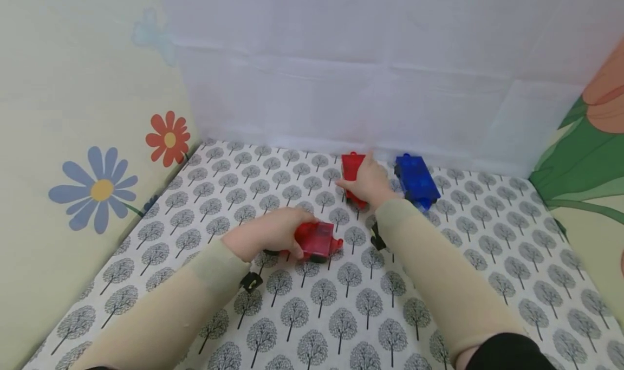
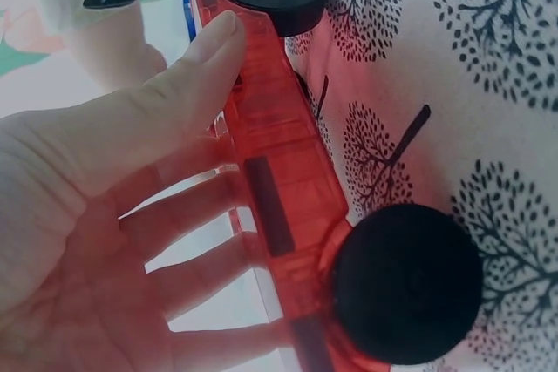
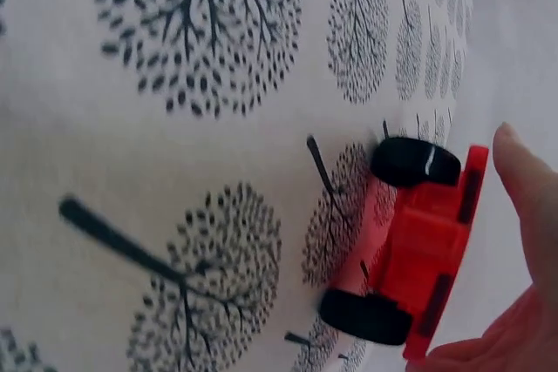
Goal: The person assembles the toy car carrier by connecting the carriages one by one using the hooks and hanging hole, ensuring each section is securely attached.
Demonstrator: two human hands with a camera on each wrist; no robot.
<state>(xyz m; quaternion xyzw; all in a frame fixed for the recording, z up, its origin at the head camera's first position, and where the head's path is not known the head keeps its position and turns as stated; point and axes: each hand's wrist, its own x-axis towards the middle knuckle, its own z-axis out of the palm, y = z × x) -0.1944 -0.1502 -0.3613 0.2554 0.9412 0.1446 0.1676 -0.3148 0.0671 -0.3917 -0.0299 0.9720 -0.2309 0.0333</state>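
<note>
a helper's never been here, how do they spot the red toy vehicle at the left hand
On the tree-print cloth, find the left hand. It holds the red toy vehicle, closer in the head view than the other red vehicle and the blue one.

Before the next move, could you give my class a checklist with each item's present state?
1. Left hand holds the near red car: ok.
2. That car's wheels touching the cloth: cannot tell.
3. Right hand at the far red car: ok.
4. Right hand's fingers closed round it: not ok, those visible look spread.
5. Blue car held by neither hand: ok.
</note>
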